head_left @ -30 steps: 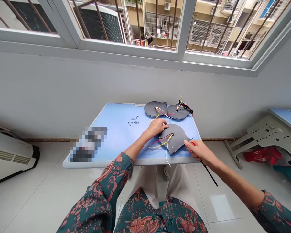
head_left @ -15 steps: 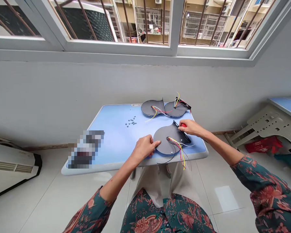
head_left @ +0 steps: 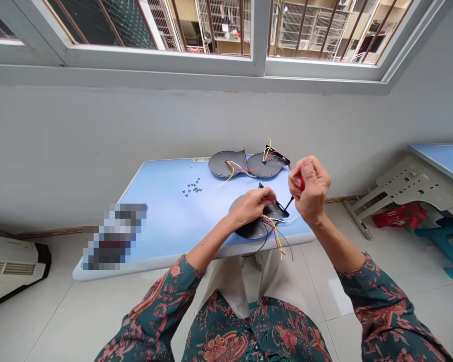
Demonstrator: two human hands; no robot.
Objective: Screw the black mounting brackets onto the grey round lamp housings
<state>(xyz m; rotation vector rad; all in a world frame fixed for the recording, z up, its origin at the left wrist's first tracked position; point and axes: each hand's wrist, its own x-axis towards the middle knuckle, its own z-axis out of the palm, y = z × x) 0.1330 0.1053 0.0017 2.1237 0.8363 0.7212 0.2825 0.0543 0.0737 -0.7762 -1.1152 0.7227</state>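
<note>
My right hand (head_left: 310,188) is closed in a fist round the red handle of a screwdriver (head_left: 289,203). The screwdriver slants down to the left, with its tip at the flange (head_left: 282,210) of a dark, snail-shaped blower housing (head_left: 251,231). My left hand (head_left: 254,205) lies across the top of this housing, its fingers curled at the flange. Yellow, red, white and black wires (head_left: 276,232) come out of the middle of the housing and hang over the table's front edge. What the left fingertips pinch at the flange is partly hidden.
Two similar housings (head_left: 226,165) with wires lie side by side at the back of the blue table (head_left: 166,226). Several small dark screws (head_left: 192,188) are scattered left of them. A blurred patch (head_left: 115,236) covers the table's left end. Another table (head_left: 443,156) stands at right.
My right hand has risen from the flange and turned upright, with the screwdriver shaft now showing. My left hand has moved from the housing's left edge across its top to the flange.
</note>
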